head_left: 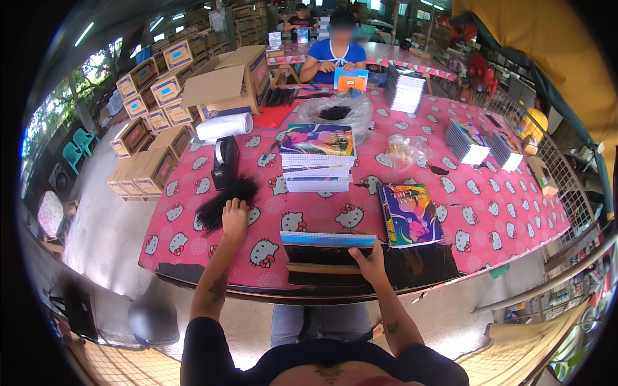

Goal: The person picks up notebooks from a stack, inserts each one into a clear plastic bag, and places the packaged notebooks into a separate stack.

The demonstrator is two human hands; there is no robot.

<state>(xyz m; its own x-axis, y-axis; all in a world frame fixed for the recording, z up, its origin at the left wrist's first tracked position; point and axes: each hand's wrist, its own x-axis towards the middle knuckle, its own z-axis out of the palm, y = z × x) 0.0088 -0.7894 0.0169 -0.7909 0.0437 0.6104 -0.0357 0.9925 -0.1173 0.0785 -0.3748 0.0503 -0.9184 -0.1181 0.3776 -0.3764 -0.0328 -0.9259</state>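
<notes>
My left hand (235,217) rests on the near edge of a pile of thin black strands (222,201), its fingers curled down onto them. At the table's front edge my right hand (368,265) grips the right end of a notebook (327,238), thumb on the near side. The notebook stands on its edge, showing a light blue strip on top, against a dark wooden block (325,271). Right of it lie notebooks with a colourful cover (411,215). A taller stack of similar notebooks (317,161) stands further back, at the middle.
A black tape dispenser (225,162), a white roll (224,127) and an open carton (225,87) stand left. Behind the stack lies a clear plastic bag (338,114) of black strands. More notebooks (467,141) sit right. Across the pink table a co-worker (341,55) handles a notebook.
</notes>
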